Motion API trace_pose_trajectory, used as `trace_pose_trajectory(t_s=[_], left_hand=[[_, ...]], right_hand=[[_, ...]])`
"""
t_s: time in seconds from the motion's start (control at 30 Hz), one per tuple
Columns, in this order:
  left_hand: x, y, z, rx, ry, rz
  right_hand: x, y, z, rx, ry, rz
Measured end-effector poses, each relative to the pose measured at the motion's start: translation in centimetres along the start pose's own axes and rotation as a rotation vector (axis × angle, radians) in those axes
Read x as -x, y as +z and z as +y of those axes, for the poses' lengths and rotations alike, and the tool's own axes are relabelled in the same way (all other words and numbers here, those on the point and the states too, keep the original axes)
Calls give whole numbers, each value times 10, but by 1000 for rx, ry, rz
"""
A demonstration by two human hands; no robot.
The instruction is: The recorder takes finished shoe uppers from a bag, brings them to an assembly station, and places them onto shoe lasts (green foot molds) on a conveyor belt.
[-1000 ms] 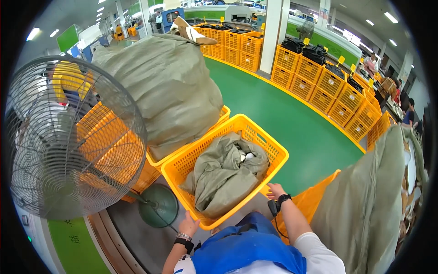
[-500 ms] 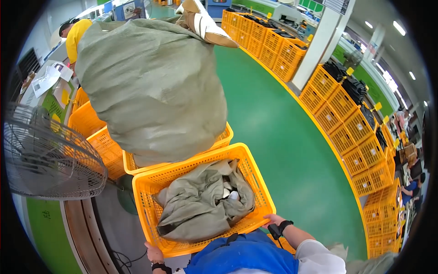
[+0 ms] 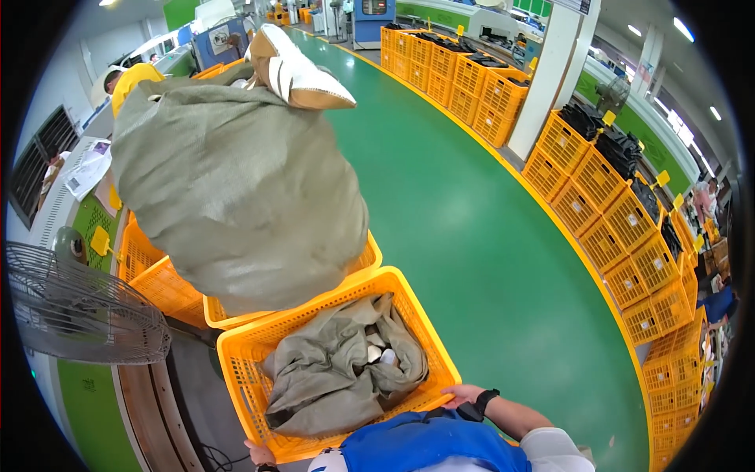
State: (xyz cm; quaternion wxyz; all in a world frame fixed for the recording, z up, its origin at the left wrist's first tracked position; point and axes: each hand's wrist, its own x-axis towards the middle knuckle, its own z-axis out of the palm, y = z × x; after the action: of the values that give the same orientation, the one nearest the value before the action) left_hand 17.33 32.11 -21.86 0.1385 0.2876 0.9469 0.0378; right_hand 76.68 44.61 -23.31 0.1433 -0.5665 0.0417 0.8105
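— Glossy green floor (image 3: 472,252) sweeps away ahead of us! Where are the hands?
— Right hand (image 3: 464,395) bends its fingers onto the rim at the near right corner of an open, yellow, slotted plastic basket (image 3: 240,385). Left hand (image 3: 259,454) touches the near left corner, but it's half out of view; I can't tell how its fingers close.
— And the basket?
— Right in front of the blue apron (image 3: 432,440), a crumpled grey-green fabric sack (image 3: 322,385) inside, pale pieces (image 3: 385,355) peeking from its folds!
— Just beyond?
— One huge, bulging grey-green sack (image 3: 244,197) fills a second yellow basket (image 3: 363,263), a white-and-tan shoe-shaped piece (image 3: 303,75) on top. Farther off, stacked yellow crates (image 3: 625,236) curve along the right!
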Motion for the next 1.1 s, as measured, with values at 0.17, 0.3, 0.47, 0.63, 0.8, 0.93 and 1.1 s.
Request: trace_pose_trajectory(t_s=[0.17,0.3,0.47,0.63,0.8,0.93,1.1], left_hand=[[-37,4,-30,-202,-536,-115],[19,12,100,-168,-185,169],[94,-33,323,333,309,236],[144,-139,487,333,689,467],[178,-227,565,279,821,632],[161,-292,607,223,870,805],[89,-387,663,179,919,1032]], right_hand=[[60,-9,-95,948,16,-116],[66,-119,-187,1061,-237,142],[66,-210,-320,1765,-690,369],[132,-113,-454,1739,-905,218],[217,70,-511,1725,-1710,-158],[271,202,-522,1703,-2194,-386],[296,341,-545,1621,-2719,-408]])
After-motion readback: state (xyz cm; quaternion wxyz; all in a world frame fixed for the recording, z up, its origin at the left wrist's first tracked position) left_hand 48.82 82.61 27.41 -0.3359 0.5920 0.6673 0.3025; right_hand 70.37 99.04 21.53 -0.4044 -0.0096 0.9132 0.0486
